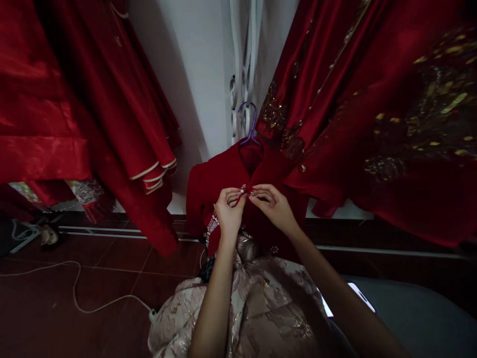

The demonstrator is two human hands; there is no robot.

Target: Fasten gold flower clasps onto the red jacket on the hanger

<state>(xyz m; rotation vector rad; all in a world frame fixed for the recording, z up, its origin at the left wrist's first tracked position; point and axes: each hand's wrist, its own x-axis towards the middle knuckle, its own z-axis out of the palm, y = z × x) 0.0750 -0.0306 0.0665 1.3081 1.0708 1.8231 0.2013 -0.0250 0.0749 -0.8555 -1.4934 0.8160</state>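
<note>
Left, a white cable crossed tiled floor (dim room). Centre, left hand pinched hanging red jacket at front opening; right hand pinched just beside. Near right, lit phone lay on grey surface.

At the frame's centre, deep red is shown by the jacket, and purple by the hanger. At upper right, a red gown is patterned with gold sequins; at left, a red garment is edged in cream. At bottom centre, pale pink brocade is figured with shiny motifs.
</note>
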